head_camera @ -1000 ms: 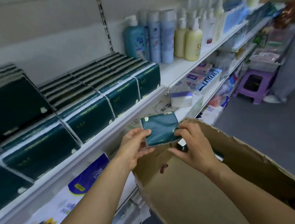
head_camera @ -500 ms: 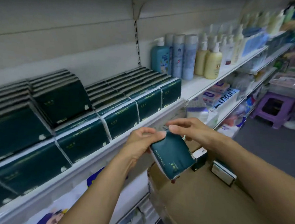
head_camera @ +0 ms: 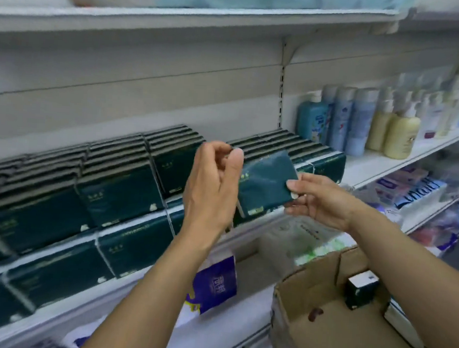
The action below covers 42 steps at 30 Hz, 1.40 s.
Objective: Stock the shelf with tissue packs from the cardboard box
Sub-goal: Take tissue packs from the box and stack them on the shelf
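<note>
The right hand (head_camera: 322, 200) pinches the tissue pack (head_camera: 266, 185) by its right edge, thumb on the front face and the other fingers tucked behind. The dark green pack hangs in the air just beyond those fingertips, in front of the stocked packs (head_camera: 117, 192) on the shelf (head_camera: 366, 168) and well above the cardboard box (head_camera: 320, 326). The left hand (head_camera: 210, 191) stands at the pack's opposite edge with fingers curled. That edge is hidden behind its thumb, so I cannot tell whether it grips or merely steadies. The pack looks light and soft (its film wrap shows faint creases and is probably slippery), so a one-edge pinch may let it sag or twist. Holding both short edges, fingers flat behind, should suit sliding it into the row.
</note>
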### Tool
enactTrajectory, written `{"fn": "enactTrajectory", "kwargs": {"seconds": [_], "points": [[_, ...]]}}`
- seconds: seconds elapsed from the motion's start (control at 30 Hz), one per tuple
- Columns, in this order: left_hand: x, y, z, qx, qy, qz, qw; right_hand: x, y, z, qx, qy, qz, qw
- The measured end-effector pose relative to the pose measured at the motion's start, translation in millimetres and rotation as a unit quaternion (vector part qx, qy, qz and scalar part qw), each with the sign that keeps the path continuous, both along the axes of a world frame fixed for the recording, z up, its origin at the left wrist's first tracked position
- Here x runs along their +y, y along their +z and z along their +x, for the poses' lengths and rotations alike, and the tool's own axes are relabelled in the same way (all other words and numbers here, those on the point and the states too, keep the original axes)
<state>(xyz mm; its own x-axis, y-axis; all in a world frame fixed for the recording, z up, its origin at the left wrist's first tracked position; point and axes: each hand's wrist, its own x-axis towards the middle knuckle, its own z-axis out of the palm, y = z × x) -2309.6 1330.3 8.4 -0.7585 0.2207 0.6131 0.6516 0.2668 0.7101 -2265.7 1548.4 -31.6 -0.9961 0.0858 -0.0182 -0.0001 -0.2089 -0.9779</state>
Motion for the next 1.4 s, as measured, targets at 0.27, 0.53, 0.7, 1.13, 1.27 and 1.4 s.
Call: {"fn": "enactTrajectory", "kwargs": {"seconds": [0.27, 0.53, 0.7, 1.13, 1.27, 1.4], "points": [[-73.8, 28.8, -36.9, 0.106, 0.186, -0.179, 0.960, -55.4, 15.3, -49.2, 0.075, -0.109, 0.140, 0.981], [-83.9, 24.4, -54.6, 0.124, 0.257, -0.445, 0.849, -93.4, 16.6, -90.9, 0.057, -0.083, 0.245, 0.964], [-82.7, 21.1, -68.6, 0.128, 0.269, -0.500, 0.814, -99.5, 4.8, -110.9, 0.058, -0.119, 0.321, 0.938], [-73.1, 23.8, -73.4, 0.114, 0.267, -0.505, 0.813, -95.6, -5.4, -115.7, 0.099, -0.124, 0.412, 0.897], [-46.1, 21.2, -59.7, 0.173, 0.181, -0.354, 0.901, -74.9, -6.9, -97.9, 0.156, -0.179, 0.393, 0.888], [-8.5, -0.5, -41.3, 0.220, 0.011, -0.261, 0.940, -38.8, -15.1, -66.9, 0.209, -0.319, 0.363, 0.850]]}}
